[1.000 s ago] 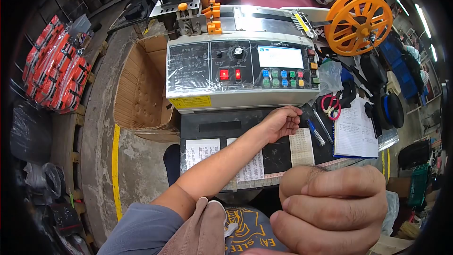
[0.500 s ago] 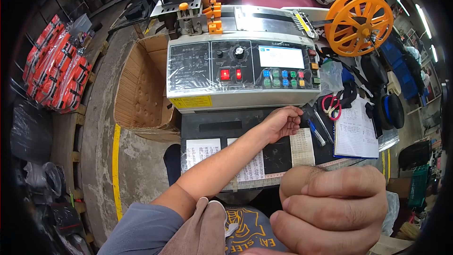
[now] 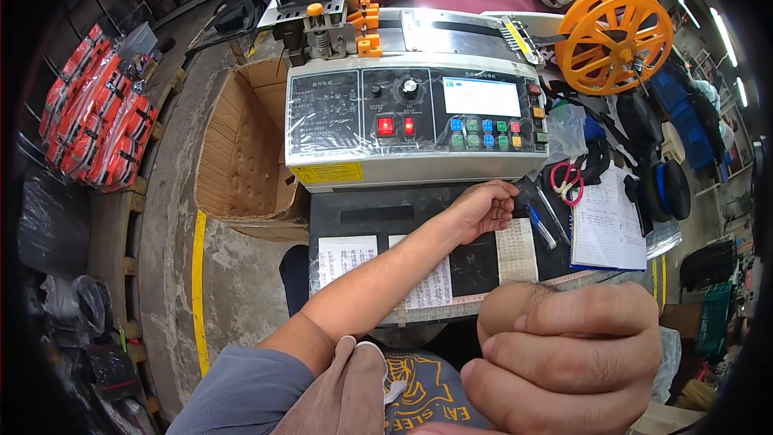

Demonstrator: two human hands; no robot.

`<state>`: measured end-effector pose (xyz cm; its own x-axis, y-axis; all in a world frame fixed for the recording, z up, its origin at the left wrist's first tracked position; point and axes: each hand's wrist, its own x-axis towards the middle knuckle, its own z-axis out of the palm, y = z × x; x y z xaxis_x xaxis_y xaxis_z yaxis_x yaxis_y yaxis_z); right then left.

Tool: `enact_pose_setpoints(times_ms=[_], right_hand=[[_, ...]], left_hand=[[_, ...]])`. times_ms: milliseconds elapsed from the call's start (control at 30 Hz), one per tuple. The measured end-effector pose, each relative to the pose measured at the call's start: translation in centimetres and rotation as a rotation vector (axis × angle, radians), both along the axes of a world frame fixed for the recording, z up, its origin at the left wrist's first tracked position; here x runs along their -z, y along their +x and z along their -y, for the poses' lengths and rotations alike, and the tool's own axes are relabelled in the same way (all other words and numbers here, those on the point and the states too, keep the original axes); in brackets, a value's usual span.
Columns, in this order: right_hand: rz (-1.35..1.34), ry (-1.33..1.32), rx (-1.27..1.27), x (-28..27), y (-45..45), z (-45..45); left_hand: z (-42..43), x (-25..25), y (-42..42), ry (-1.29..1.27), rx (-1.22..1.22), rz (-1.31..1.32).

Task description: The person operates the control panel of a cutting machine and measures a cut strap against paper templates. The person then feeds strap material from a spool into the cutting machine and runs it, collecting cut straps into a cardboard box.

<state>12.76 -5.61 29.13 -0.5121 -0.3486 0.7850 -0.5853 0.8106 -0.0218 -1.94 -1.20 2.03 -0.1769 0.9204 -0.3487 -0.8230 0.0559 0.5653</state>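
Loosely curled left hand (image 3: 483,213) lies before a boxy, film-wrapped machine (image 3: 419,163).

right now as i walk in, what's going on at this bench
A person has the left hand half open at the black table before a machine with a lit screen. The right hand is curled shut in the foreground; whether it holds anything is hidden. A black band runs from the machine to the orange reel.
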Motion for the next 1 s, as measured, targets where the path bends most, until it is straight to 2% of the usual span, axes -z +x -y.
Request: enact_pose_setpoints(times_ms=[100, 200, 300, 367, 433, 533, 600, 767, 1000], right_hand=[[0.005, 0.021, -0.065, -0.4, 0.1, -0.6], [-0.159, 0.005, -0.128, 0.2, -0.9, -1.0], [-0.065, -0.209, -0.228, -1.0, -0.9, -1.2], [0.129, -0.458, -0.204, -1.0, 1.1, -0.6], [0.056, -0.35, -0.177, -0.3, 1.7, -2.2], [0.002, -0.336, -0.273, 0.5, 2.3, -4.7], [-0.063, -0.46, -0.249, 0.8, 2.7, -5.6], [0.065, -0.818, -0.57, 1.0, 3.3, -6.2], [0.118, -0.937, -0.69, 1.4, 2.8, -6.4]], left_hand=[[-0.2, 0.5, 0.1, 0.0, 0.011, 0.003], [-0.3, 0.4, 0.1, -0.019, -0.001, -0.001], [-0.4, 0.6, 0.1, 0.013, 0.011, 0.007], [-0.4, 0.5, 0.0, 0.019, 0.007, -0.002], [-0.3, 0.5, 0.1, 0.022, 0.013, -0.001], [-0.5, 0.6, 0.1, 0.026, 0.012, 0.015], [-0.7, 0.6, 0.1, 0.031, 0.015, 0.011], [-0.8, 0.9, 0.1, 0.05, 0.014, 0.023], [-0.9, 0.8, 0.0, 0.032, 0.014, 0.013]])
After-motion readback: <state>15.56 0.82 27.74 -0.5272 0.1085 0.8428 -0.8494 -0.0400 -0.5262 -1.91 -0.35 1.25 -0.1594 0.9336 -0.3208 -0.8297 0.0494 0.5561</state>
